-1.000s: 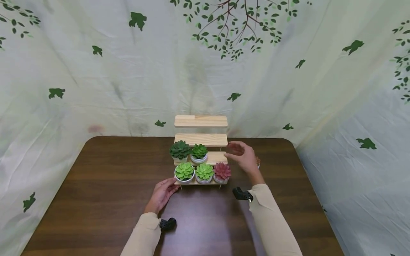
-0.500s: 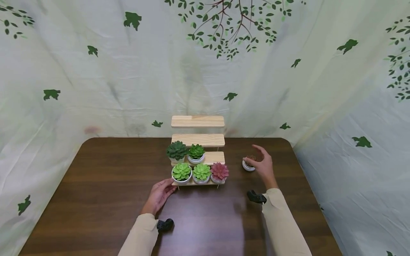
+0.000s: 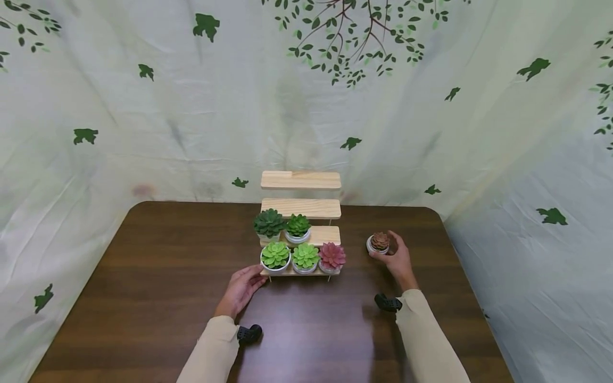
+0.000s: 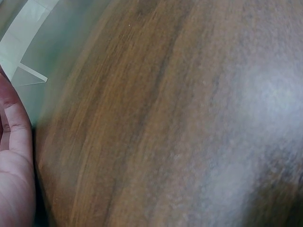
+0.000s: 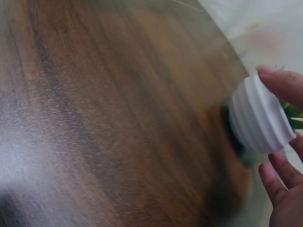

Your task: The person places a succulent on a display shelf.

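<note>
A small potted succulent (image 3: 380,241) with a brownish rosette sits in my right hand (image 3: 397,264), right of the stand. The right wrist view shows its white ribbed pot (image 5: 258,116) between my thumb and fingers. My left hand (image 3: 239,290) holds the front left corner of a tiered wooden plant stand (image 3: 300,208), thumb at the lowest shelf's edge. That shelf bears two light green succulents (image 3: 275,256) and a dark red succulent (image 3: 332,256). On the shelf behind are a dark green succulent (image 3: 269,222) and a brighter green one (image 3: 298,226).
The stand's upper two shelves are bare wood. Beneath everything is a dark brown wooden table (image 3: 182,250) with rounded far corners. A pale cloth (image 3: 191,106) with printed leaves hangs behind it and at the sides. Black wrist cameras (image 3: 250,334) are strapped to both wrists.
My right hand has moved away from the stand's right side to the brown succulent and taken hold of its pot. The left hand has stayed at the stand's corner.
</note>
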A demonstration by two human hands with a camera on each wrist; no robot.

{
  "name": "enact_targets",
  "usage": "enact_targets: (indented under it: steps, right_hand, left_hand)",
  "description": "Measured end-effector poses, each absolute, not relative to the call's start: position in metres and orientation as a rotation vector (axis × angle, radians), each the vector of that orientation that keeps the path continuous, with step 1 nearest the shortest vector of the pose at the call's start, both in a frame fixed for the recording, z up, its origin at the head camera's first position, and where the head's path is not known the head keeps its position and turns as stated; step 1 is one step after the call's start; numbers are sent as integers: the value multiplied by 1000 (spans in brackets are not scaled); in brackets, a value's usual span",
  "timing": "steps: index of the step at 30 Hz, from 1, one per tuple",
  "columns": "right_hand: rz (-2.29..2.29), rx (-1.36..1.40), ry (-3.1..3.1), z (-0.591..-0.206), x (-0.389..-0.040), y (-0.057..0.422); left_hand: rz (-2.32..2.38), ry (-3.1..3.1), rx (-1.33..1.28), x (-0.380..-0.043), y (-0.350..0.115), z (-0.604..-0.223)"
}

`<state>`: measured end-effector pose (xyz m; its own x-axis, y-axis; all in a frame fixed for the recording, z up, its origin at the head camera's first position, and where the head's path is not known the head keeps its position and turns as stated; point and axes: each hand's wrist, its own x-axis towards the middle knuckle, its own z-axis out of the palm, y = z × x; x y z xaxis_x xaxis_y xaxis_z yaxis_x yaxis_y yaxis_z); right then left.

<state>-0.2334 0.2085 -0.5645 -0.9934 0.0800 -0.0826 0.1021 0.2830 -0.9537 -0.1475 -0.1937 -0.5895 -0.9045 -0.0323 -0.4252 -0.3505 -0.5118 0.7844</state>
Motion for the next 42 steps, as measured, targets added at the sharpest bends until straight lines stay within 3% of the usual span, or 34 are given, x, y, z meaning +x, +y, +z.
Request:
enact_targets:
  steps: [23,34,42]
  right_hand:
    - [-1758,282,2572,-579,-238,209]
    - [-1795,299,2553,-573,-238,204]
    - [-1837,234,2509,-548,-237,197]
  left_hand:
    - [2516,1402,-580,-147,-193,-587]
    - [2530,1392,-581,-147,-194,-588]
    - [2529,1401,-574,-147,-194,-589]
